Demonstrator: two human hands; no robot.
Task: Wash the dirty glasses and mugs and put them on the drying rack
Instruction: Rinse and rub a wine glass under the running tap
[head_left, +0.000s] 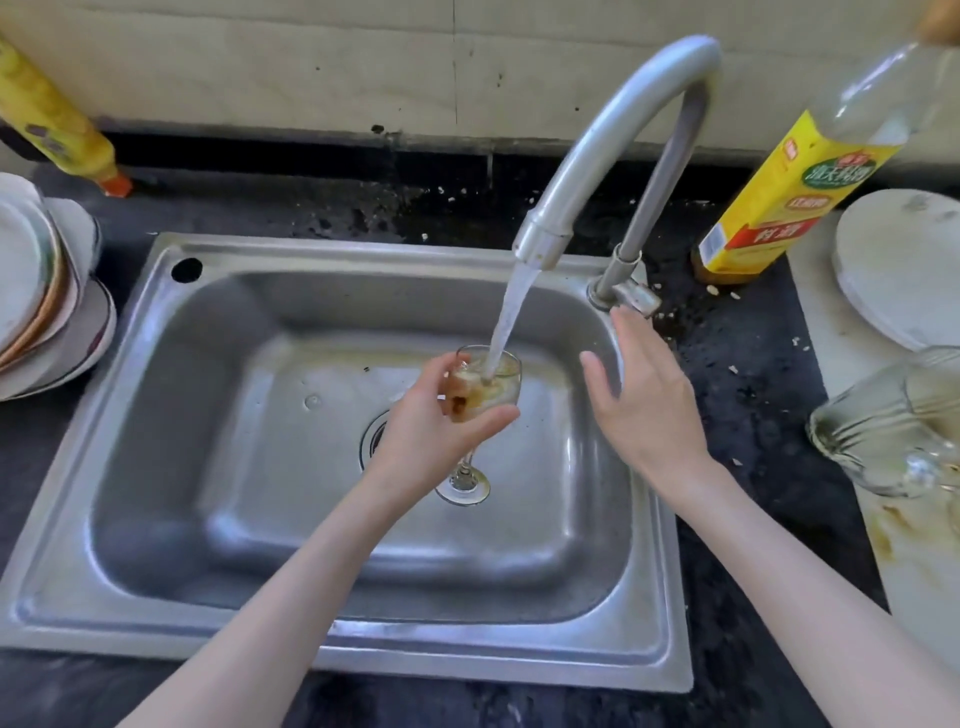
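My left hand (431, 421) grips the bowl of a small stemmed glass (493, 387) over the middle of the steel sink (171, 415). The glass stands upright with brownish liquid in it, and its foot hangs above the drain. Water runs from the curved tap (597, 156) straight into the glass. My right hand (644, 400) hovers open just right of the glass, fingers straight, its fingertips close to the tap lever (636, 296). More dirty glassware (893, 431) lies on its side at the right edge.
A stack of plates (47, 291) stands left of the sink. A yellow bottle (62, 124) leans at the back left. A yellow-labelled bottle (779, 192) and a round white board (904, 265) stand to the right on the dark counter.
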